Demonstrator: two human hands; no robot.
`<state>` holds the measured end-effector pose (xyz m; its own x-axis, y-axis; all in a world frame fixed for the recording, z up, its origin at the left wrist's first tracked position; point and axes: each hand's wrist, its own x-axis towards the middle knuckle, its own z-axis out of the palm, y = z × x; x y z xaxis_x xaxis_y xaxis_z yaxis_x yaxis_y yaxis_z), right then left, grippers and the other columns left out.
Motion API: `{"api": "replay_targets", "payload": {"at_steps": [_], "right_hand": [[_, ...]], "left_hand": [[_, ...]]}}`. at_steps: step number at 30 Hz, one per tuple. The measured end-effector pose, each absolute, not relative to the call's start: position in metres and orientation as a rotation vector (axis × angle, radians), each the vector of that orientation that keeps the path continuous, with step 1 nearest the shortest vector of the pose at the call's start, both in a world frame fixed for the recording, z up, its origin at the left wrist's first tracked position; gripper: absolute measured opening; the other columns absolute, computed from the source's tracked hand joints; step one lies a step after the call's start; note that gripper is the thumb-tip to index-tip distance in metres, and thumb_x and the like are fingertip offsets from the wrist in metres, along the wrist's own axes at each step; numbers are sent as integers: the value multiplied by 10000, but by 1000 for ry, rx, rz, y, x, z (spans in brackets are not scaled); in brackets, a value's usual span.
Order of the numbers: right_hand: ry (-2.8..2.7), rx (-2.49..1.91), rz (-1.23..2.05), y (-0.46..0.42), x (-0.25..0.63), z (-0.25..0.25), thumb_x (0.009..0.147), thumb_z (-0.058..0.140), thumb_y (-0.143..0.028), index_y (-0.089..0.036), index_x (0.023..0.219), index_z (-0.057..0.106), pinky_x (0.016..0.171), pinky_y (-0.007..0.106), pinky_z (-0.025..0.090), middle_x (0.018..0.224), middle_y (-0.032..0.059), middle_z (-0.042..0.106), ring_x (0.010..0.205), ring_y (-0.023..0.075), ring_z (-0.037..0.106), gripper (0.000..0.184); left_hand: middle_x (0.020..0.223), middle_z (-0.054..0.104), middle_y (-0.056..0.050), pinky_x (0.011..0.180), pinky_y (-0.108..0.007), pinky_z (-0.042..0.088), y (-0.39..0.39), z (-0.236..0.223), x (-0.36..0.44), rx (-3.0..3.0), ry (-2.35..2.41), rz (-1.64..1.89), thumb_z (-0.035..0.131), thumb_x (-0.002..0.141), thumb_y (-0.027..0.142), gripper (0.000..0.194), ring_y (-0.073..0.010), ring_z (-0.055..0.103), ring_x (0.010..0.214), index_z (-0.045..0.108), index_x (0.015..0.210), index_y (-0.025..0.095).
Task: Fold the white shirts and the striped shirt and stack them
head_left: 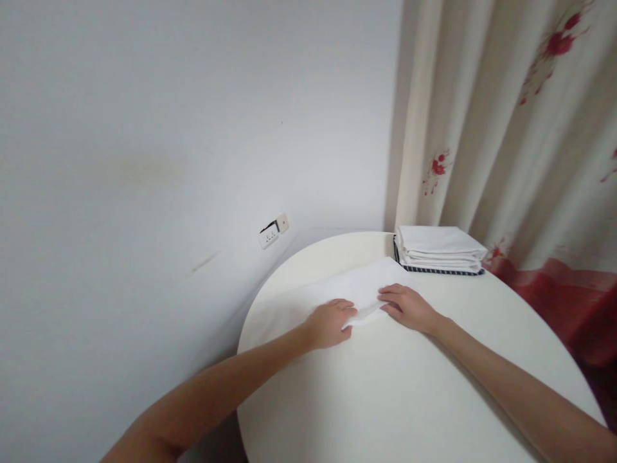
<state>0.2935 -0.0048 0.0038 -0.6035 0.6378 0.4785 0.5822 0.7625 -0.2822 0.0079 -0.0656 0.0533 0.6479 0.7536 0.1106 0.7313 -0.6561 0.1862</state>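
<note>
A thin white cloth (344,285) lies partly folded on the round white table (400,392). At its near edge, my left hand (331,323) grips the fabric between thumb and fingers. My right hand (407,307) pinches the same edge a little farther right, its thumb below and its fingers on top. Between the two hands the edge is lifted slightly. Exactly what the cloth is cannot be made out, as white fabric blends into the white tabletop.
Folded white cloths (441,241) are stacked at the table's back right, on a dark item with a striped edge (443,271). A wall with a power socket (268,236) borders the left side. A floral curtain (482,128) hangs behind the right side.
</note>
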Motion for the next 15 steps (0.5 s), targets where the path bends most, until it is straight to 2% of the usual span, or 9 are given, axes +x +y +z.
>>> {"api": "replay_targets", "payload": {"at_steps": [4,7,9,11,13,15], "right_hand": [[-2324,-910,165,-10,298,2,960,562,-338,-232,1189,721,993,458,508,1242,116,683,1132,268,628,298],[-2270,-909,165,-11,296,5,974,525,-318,-238,1184,717,994,462,511,1241,114,676,1133,266,623,295],[-2188,-908,144,-12,294,9,975,513,-306,-250,1169,719,991,472,513,1221,111,678,1126,269,624,288],[-2055,-914,77,-12,295,16,975,502,-299,-268,1157,717,1004,493,500,1217,107,669,1135,280,616,283],[-1896,-926,-5,-13,300,23,974,495,-299,-276,1190,695,1032,505,474,1239,109,643,1167,290,593,295],[-1751,-948,-64,-12,308,28,974,487,-306,-268,1243,656,1058,502,449,1248,117,616,1192,292,568,320]], "left_hand": [[1275,667,-101,1069,-380,446,-47,58,-1,2690,1091,305,542,920,255,311,-251,622,1175,706,1182,216],[1142,703,-94,1017,-369,464,-34,70,-8,2582,1071,267,557,910,280,200,-240,654,1070,742,942,212],[945,721,-85,970,-357,481,-23,80,-11,2435,1224,310,581,871,253,190,-235,675,957,682,720,200],[757,690,-67,926,-358,494,-6,95,-19,2290,1395,411,614,817,226,239,-239,677,860,583,581,202],[662,652,-50,869,-359,510,17,118,-32,2205,1495,535,615,778,195,236,-240,666,797,546,552,204],[657,647,-39,752,-332,527,43,151,-49,2112,1565,677,596,750,171,128,-224,648,726,594,625,194]]}}
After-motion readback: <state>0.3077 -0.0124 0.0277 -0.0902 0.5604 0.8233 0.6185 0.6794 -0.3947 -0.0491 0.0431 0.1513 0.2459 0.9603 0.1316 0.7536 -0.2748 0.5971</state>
